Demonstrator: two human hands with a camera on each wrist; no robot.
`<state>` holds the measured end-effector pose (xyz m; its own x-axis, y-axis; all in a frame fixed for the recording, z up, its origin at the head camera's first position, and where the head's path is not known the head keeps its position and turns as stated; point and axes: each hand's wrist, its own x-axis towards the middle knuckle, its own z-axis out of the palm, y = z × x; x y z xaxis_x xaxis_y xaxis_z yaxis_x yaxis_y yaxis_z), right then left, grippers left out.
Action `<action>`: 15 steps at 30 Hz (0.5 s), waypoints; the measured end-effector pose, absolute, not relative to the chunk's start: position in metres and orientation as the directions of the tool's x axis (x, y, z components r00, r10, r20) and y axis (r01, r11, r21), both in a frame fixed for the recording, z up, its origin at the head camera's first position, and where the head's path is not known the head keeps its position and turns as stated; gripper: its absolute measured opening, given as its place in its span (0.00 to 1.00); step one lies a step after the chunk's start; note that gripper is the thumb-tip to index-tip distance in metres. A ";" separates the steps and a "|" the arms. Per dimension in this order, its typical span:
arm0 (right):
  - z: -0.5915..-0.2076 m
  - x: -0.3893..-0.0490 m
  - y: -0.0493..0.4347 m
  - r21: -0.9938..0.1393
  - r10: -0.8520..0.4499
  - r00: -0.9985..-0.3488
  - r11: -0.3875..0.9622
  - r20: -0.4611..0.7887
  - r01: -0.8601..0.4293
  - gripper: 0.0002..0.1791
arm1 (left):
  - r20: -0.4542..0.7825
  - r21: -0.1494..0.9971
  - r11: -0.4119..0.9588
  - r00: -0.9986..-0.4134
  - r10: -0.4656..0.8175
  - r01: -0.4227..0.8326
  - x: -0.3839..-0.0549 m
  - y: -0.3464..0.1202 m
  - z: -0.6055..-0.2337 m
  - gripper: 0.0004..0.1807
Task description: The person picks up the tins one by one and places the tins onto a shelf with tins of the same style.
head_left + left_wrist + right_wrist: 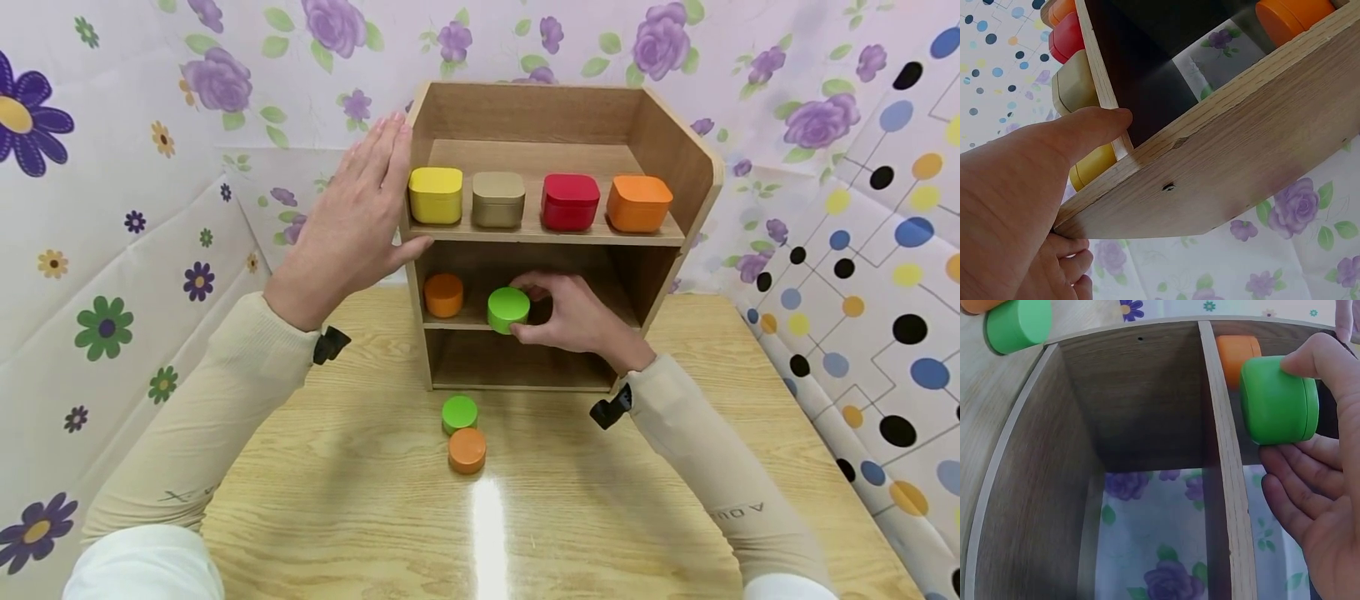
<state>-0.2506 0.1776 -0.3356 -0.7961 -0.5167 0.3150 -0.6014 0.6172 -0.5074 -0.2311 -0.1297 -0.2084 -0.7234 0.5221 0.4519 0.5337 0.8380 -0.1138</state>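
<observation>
My right hand (573,317) pinches a green round-lidded container (508,309) between thumb and fingers, at the front edge of the middle shelf. In the right wrist view the thumb presses on the green container (1279,400), with the other fingers beneath it. An orange round container (443,295) stands to its left on that shelf. My left hand (352,204) lies against the left side of the wooden shelf unit (532,237), fingers straight. In the left wrist view its thumb touches the unit's front edge near the yellow container (1092,167).
Along the top shelf stand yellow (436,197), khaki (498,200), red (570,202) and orange (639,203) square containers. On the table (337,483) before the unit, a green container (460,414) and an orange-brown one (467,451) sit close together. Patterned sheets (480,50) surround the table.
</observation>
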 end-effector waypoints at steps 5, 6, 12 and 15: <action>-0.338 -0.257 0.171 -0.523 -0.496 -0.804 0.614 0.328 -0.592 0.29 | 0.454 -0.120 0.836 -0.719 0.526 0.536 -0.231 -0.130 -0.208 0.66; -0.338 -0.258 0.169 -0.524 -0.494 -0.805 0.613 0.330 -0.591 0.29 | 0.452 -0.119 0.836 -0.721 0.526 0.535 -0.231 -0.130 -0.208 0.66; -0.343 -0.266 0.164 -0.526 -0.478 -0.811 0.618 0.338 -0.584 0.29 | 0.449 -0.113 0.838 -0.725 0.522 0.533 -0.231 -0.130 -0.208 0.66; -0.345 -0.269 0.161 -0.522 -0.471 -0.809 0.619 0.351 -0.587 0.29 | 0.452 -0.112 0.838 -0.724 0.522 0.534 -0.231 -0.130 -0.208 0.66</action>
